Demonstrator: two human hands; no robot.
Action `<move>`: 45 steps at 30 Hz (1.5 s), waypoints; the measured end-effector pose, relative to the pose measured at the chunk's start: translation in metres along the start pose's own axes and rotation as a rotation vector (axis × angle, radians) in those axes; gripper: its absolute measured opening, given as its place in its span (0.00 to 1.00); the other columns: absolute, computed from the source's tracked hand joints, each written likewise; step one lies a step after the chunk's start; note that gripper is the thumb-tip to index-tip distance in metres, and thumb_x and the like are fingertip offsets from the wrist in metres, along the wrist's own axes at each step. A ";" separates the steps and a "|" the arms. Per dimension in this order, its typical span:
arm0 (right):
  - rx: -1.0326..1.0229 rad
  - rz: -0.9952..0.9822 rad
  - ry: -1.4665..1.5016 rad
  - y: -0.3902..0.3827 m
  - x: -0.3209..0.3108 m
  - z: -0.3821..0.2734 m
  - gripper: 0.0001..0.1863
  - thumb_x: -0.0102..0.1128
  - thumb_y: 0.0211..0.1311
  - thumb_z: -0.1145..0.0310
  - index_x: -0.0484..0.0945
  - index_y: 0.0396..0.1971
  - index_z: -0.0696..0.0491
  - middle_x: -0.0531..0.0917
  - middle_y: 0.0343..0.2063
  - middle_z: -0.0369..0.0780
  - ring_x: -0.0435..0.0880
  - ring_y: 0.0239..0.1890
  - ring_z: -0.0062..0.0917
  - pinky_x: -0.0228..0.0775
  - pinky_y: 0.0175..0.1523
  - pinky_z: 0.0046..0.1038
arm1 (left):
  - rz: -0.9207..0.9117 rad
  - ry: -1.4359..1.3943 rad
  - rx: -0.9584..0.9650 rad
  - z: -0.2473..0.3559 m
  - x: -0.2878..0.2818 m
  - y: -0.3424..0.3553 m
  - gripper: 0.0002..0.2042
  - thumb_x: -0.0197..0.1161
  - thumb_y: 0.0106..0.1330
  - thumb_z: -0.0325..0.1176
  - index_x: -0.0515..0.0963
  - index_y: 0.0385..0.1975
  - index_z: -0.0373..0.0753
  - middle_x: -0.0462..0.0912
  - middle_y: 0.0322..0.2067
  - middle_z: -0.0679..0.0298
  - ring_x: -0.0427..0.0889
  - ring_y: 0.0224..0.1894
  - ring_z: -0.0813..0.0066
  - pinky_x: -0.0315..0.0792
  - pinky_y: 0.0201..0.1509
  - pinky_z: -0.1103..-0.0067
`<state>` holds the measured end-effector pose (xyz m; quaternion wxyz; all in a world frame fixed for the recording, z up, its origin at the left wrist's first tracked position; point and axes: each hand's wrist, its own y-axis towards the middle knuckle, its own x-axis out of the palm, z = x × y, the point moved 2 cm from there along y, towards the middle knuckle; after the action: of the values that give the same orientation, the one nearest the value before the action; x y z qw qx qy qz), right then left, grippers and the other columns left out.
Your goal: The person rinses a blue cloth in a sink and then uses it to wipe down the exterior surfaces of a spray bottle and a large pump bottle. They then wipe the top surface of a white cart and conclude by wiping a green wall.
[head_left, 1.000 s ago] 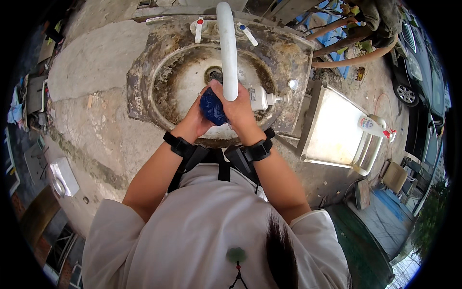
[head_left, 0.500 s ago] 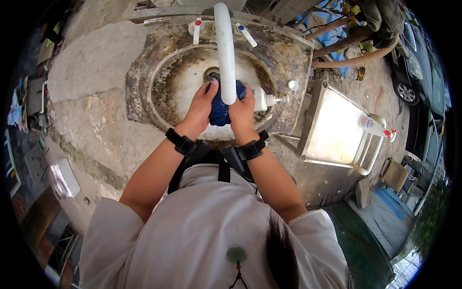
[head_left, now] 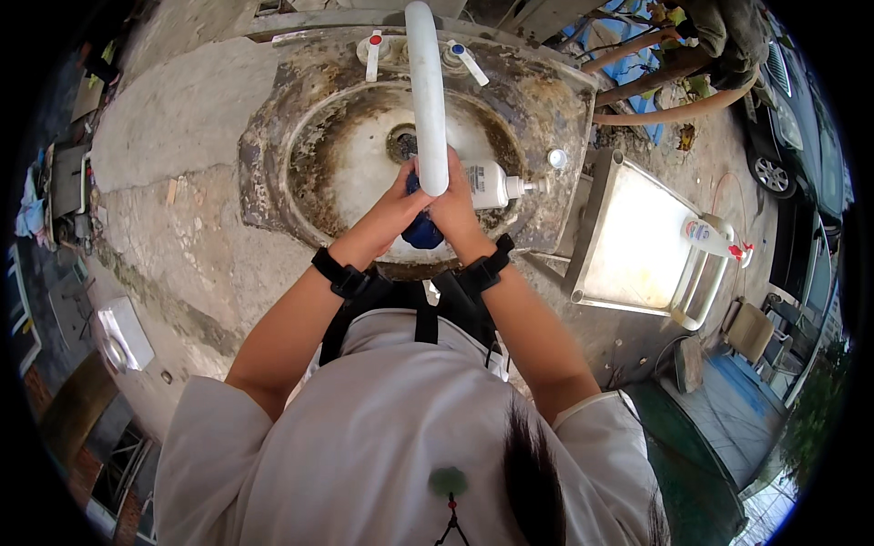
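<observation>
A white curved spout (head_left: 425, 91) hangs over the stained sink (head_left: 262, 182), between a red-marked handle (head_left: 373, 60) and a blue-marked one (head_left: 466, 62). Beneath it my left hand (head_left: 387, 215) and my right hand (head_left: 455, 207) are closed together round a dark blue wet-looking cloth (head_left: 421, 233), bunched and largely hidden by my fingers. The spout's end covers part of both hands. A white pump bottle (head_left: 488, 185) lies in the basin beside my right hand. A small round white object (head_left: 557, 157) sits on the right rim.
A metal cart (head_left: 626, 255) with a spray bottle (head_left: 706, 237) on top stands to the right. Bent branches or pipes (head_left: 671, 118) are at upper right, with a parked car (head_left: 778, 173) beyond. A pale object (head_left: 127, 332) rests on the ground at lower left.
The cloth has been turned and bunched tighter. My hands have come closer together over it, my left moving right, and the cloth now pokes out lower, below my fingers.
</observation>
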<state>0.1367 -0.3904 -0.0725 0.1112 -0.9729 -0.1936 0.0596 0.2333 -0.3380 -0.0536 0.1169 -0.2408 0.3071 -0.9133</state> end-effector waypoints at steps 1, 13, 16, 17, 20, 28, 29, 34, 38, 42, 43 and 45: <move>0.001 0.002 -0.001 -0.001 -0.001 -0.001 0.24 0.58 0.61 0.62 0.67 0.54 0.59 0.73 0.50 0.50 0.71 0.54 0.36 0.61 0.59 0.32 | -0.034 0.184 0.135 0.003 0.002 0.000 0.19 0.56 0.67 0.45 0.70 0.49 0.37 0.78 0.40 0.63 0.75 0.42 0.79 0.70 0.46 0.80; 0.165 0.201 0.553 -0.016 -0.002 -0.032 0.11 0.59 0.60 0.73 0.75 0.41 0.58 0.80 0.37 0.38 0.77 0.38 0.16 0.69 0.44 0.19 | 0.159 -0.070 -0.010 0.012 -0.013 -0.006 0.30 0.48 0.66 0.58 0.62 0.60 0.41 0.72 0.50 0.61 0.73 0.49 0.70 0.66 0.55 0.71; -0.048 0.007 0.204 -0.034 0.004 -0.035 0.16 0.59 0.57 0.74 0.74 0.47 0.56 0.76 0.50 0.44 0.72 0.55 0.29 0.62 0.59 0.27 | -0.009 -0.352 -0.340 0.020 -0.005 -0.017 0.27 0.38 0.69 0.58 0.62 0.60 0.47 0.70 0.54 0.62 0.69 0.57 0.68 0.67 0.58 0.70; -0.199 -0.020 -0.119 -0.037 0.003 -0.035 0.17 0.59 0.57 0.73 0.74 0.48 0.55 0.72 0.54 0.46 0.67 0.59 0.33 0.58 0.62 0.30 | -0.070 -0.416 -0.288 0.012 -0.008 -0.012 0.26 0.40 0.69 0.58 0.63 0.59 0.46 0.70 0.55 0.62 0.69 0.57 0.68 0.67 0.58 0.70; -0.227 0.014 -0.165 -0.032 0.011 -0.017 0.19 0.60 0.56 0.71 0.74 0.50 0.51 0.67 0.58 0.49 0.60 0.64 0.40 0.54 0.65 0.35 | -0.106 -0.407 -0.203 0.012 0.008 -0.012 0.30 0.40 0.68 0.60 0.64 0.58 0.43 0.72 0.51 0.63 0.71 0.53 0.71 0.66 0.57 0.68; 0.101 0.175 0.128 -0.009 0.020 -0.025 0.19 0.60 0.61 0.60 0.72 0.46 0.55 0.77 0.41 0.43 0.76 0.43 0.30 0.67 0.52 0.32 | -0.063 0.114 -0.033 -0.001 -0.002 0.006 0.24 0.43 0.72 0.46 0.60 0.59 0.34 0.72 0.52 0.57 0.70 0.54 0.71 0.64 0.58 0.77; 0.278 0.251 0.338 -0.009 0.018 -0.016 0.20 0.59 0.62 0.58 0.71 0.45 0.57 0.77 0.37 0.41 0.76 0.39 0.27 0.69 0.48 0.30 | -0.067 0.241 0.021 -0.002 -0.001 0.008 0.24 0.45 0.72 0.44 0.59 0.59 0.32 0.72 0.51 0.55 0.70 0.54 0.70 0.63 0.58 0.77; 0.597 0.352 0.744 0.006 0.005 -0.004 0.28 0.57 0.63 0.53 0.63 0.46 0.65 0.76 0.33 0.42 0.76 0.33 0.22 0.72 0.36 0.29 | -0.020 0.515 0.196 -0.009 0.002 0.000 0.24 0.49 0.70 0.40 0.57 0.60 0.34 0.71 0.52 0.53 0.69 0.57 0.68 0.62 0.60 0.77; 0.075 -0.044 0.196 -0.006 0.000 -0.031 0.32 0.44 0.67 0.46 0.66 0.54 0.62 0.74 0.47 0.47 0.72 0.51 0.33 0.61 0.59 0.33 | -0.174 -0.192 -0.038 0.023 0.001 -0.015 0.28 0.52 0.68 0.43 0.54 0.63 0.37 0.66 0.57 0.60 0.66 0.59 0.72 0.62 0.61 0.74; -0.214 -0.211 -0.228 -0.020 -0.007 -0.028 0.26 0.40 0.67 0.49 0.69 0.57 0.51 0.57 0.65 0.47 0.55 0.66 0.42 0.41 0.69 0.35 | -0.405 -0.247 -0.149 0.027 -0.010 -0.022 0.35 0.65 0.61 0.40 0.55 0.64 0.38 0.65 0.58 0.61 0.65 0.61 0.69 0.64 0.61 0.73; -0.175 -0.227 -0.137 -0.016 -0.007 -0.026 0.24 0.44 0.66 0.52 0.68 0.57 0.49 0.58 0.64 0.45 0.57 0.65 0.41 0.44 0.68 0.34 | -0.445 -0.144 -0.127 0.022 -0.006 -0.023 0.40 0.74 0.50 0.39 0.59 0.61 0.38 0.69 0.55 0.62 0.68 0.58 0.69 0.65 0.59 0.73; -0.130 -0.270 -0.085 -0.007 -0.005 -0.034 0.25 0.55 0.61 0.56 0.68 0.57 0.48 0.61 0.61 0.44 0.62 0.62 0.38 0.51 0.66 0.33 | -0.430 0.090 -0.085 0.021 -0.004 -0.018 0.40 0.76 0.46 0.39 0.62 0.59 0.37 0.71 0.53 0.63 0.69 0.56 0.69 0.66 0.58 0.74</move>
<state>0.1349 -0.3923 -0.0370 0.0465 -0.9398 -0.3307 0.0726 0.2464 -0.3324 -0.0297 -0.1046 -0.2645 0.2917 -0.9132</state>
